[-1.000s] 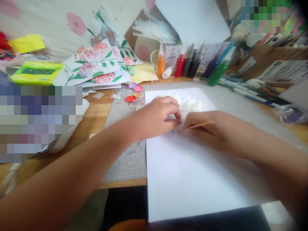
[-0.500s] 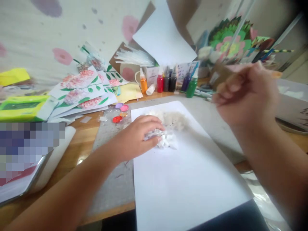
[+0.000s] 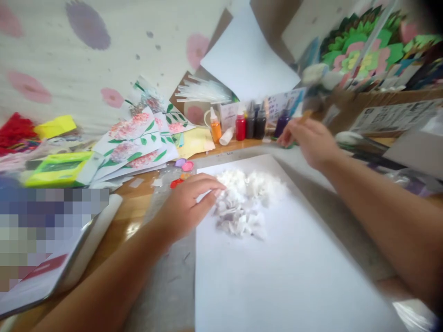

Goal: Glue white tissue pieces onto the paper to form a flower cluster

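From where I stand, the white fluff (image 3: pixel 238 219), crumpled bits bunched into small tufts, sits on the upper part of a white sheet (image 3: pixel 270 281), well away from the sheet's near end. I'd judge it next to weightless, soft and easily crushed or brushed loose, so the best hold seems a light pinch low at the edge of a tuft, not a squeeze across its top. The sheet looks thin and bendy, likely to slide, and would be better steadied flat by a bare margin. The left hand (image 3: pixel 192 203) reaches in from the side, thumb and forefinger nearly together at the fluff's left edge; whether anything is caught between the tips I can't tell. The right hand (image 3: pixel 309 138) is raised beyond the sheet's right edge, fingers curled in, apparently around a thin tan stick (image 3: pixel 306 116) whose end pokes up behind the knuckles. Under the sheet lies a grey mat (image 3: pixel 166 276) on a wooden table (image 3: pixel 133 207). Small round red (image 3: pixel 176 183), pink (image 3: pixel 188 166) and purple (image 3: pixel 180 162) dabs sit just left of the sheet's far corner. Farther back are a red bottle (image 3: pixel 240 127), an orange bottle (image 3: pixel 216 131) and flower pictures (image 3: pixel 133 145).
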Tool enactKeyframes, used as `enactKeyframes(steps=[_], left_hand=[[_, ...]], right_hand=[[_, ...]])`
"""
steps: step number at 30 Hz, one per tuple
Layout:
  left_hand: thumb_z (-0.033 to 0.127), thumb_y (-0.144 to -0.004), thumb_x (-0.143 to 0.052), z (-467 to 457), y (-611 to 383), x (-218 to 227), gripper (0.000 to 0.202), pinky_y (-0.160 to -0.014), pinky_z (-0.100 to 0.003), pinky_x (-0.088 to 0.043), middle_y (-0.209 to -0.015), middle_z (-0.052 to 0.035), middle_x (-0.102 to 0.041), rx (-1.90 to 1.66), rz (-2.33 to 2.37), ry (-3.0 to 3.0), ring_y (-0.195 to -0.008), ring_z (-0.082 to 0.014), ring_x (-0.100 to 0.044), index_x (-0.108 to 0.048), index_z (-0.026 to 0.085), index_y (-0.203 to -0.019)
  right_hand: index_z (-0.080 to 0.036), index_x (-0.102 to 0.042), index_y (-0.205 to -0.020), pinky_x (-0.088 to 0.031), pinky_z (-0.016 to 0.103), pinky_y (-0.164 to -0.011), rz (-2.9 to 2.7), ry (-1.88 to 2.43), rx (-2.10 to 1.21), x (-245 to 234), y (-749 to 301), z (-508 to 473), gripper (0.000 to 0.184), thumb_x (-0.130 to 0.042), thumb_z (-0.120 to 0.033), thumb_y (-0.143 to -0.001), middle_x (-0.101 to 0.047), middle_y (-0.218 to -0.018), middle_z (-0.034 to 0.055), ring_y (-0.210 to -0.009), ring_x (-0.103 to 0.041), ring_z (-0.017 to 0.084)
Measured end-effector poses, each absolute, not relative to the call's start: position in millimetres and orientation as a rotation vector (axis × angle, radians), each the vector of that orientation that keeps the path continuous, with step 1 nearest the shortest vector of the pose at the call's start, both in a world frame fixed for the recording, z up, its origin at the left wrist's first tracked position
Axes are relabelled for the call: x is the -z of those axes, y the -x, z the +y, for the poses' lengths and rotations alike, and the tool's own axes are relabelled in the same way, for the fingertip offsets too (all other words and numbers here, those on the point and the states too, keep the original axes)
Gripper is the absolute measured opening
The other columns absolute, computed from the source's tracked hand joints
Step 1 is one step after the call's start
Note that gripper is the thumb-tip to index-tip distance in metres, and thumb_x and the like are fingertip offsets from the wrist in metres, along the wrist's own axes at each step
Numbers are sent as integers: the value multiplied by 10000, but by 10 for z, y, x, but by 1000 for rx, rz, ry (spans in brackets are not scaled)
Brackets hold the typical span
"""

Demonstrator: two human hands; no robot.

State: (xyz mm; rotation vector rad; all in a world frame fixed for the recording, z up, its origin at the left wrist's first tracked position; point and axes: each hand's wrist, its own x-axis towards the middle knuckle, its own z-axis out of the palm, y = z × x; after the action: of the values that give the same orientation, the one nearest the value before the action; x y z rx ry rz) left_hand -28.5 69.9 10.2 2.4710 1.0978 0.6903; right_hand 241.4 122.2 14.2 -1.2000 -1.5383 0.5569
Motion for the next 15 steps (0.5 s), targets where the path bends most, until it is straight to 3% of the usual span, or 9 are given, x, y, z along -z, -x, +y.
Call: enactKeyframes(steps=[6,11,15], left_hand=[[340,-830,-452,827,350,-24,221,-838,-285,-410,-993,-20,-592,-581,1313,-2396,-953,-186,-524,-595,223,-953],[343,-824,-450,792,313,-19,263,-873,-302,-401,-1021,-47,-577,-543,1269,-2485,-1000,-196,-499,-591,203,-996],[383,-793,-497,761,280,-29,319,-875,-310,-409,-1055,-53,-544,-495,1237,-2515,-998,-196,-494,-571,215,-1054]], right_hand=[[-169,-570,-740,-337,235,-538,-2037,1677,-82,-230,-2578,1174,270,-390,-362,-794,-562,-658,19,-600,-491,131],[-192,-598,-751,-322,234,-466,-2125,1871,-111,-305,-2624,1166,364,-387,-487,-778,-584,-618,24,-544,-504,144],[-235,-629,-886,-349,219,-493,-2339,1778,-188,-290,-2417,1091,320,-443,-459,-752,-625,-697,5,-570,-534,130]])
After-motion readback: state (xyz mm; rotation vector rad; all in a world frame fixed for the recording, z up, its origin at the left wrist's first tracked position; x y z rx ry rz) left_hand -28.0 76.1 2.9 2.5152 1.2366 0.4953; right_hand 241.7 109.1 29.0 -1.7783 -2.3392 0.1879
